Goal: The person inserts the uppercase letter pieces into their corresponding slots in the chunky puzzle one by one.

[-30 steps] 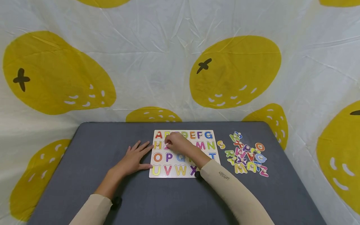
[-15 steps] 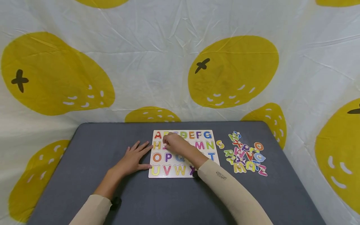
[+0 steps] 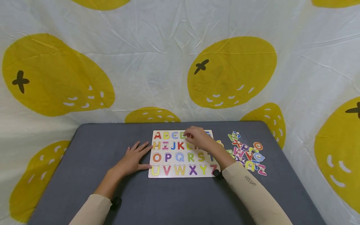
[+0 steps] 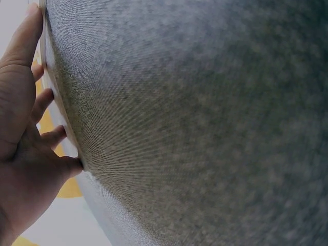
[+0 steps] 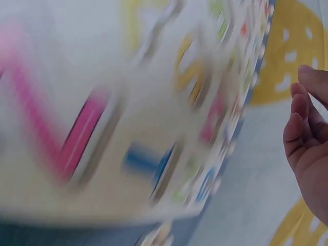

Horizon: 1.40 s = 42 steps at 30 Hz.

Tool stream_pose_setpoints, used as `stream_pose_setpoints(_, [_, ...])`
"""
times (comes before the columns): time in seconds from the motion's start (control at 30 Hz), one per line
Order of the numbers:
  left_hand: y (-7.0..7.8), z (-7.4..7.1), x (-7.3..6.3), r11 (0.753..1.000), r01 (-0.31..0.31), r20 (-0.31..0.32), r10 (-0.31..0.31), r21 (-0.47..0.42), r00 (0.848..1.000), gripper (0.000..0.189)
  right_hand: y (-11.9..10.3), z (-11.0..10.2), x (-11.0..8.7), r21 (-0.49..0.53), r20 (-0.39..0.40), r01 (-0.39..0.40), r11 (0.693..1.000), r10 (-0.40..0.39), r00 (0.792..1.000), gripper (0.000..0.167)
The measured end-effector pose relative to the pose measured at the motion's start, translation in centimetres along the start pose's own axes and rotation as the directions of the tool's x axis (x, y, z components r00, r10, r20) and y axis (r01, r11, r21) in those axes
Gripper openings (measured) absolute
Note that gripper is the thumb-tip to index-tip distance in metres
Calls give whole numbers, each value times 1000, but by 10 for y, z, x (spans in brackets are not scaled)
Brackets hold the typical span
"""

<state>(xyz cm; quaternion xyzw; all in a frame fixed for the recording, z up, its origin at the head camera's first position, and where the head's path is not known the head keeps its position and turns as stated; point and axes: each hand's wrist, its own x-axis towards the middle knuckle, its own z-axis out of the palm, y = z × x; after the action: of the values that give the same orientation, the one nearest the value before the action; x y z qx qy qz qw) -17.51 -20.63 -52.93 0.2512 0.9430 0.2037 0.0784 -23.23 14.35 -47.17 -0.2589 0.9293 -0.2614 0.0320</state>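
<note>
A wooden alphabet puzzle board lies on the dark table in the head view. Letter pieces with small knobs sit in its upper left, among them the red A, the H and the pink I. My left hand is flat with fingers spread, its tips at the board's left edge. In the left wrist view the thumb and fingertips line that edge. My right hand is above the board's upper right, fingers loosely curled around nothing, and hides letters there. The right wrist view is blurred.
A loose pile of letter pieces, including an orange O and a pink Z, lies right of the board. The yellow S is partly hidden by the right wrist. A fruit-print cloth hangs behind the table.
My right hand has let go of the pink I, now seen in the board's second row, and moved right across the board. The left hand has stayed at the edge.
</note>
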Motion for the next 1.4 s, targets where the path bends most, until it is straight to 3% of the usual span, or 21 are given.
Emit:
stream_pose_setpoints(0.27, [0, -1, 0, 1000, 4, 7, -4, 1, 1000, 92, 59, -28, -39, -58, -68, -80, 995, 76, 995, 16])
stream_pose_setpoints(0.53, [0, 2, 2, 1000, 7, 19, -6, -9, 1000, 92, 117, -64, -82, -106, -125, -205, 973, 192, 974, 20])
stream_pose_setpoints(0.77, [-2, 7, 1, 1000, 4, 23, -4, -10, 1000, 92, 150, -83, -109, -142, -117, -300, 943, 285, 952, 25])
stream_pose_setpoints(1.03, [0, 6, 1, 1000, 3, 21, -2, -23, 1000, 92, 174, -86, -117, -121, -106, -328, 937, 316, 943, 25])
stream_pose_setpoints(1.4, [1, 4, 0, 1000, 8, 15, -8, -17, 1000, 91, 187, -77, -107, -104, -65, -352, 930, 347, 936, 21])
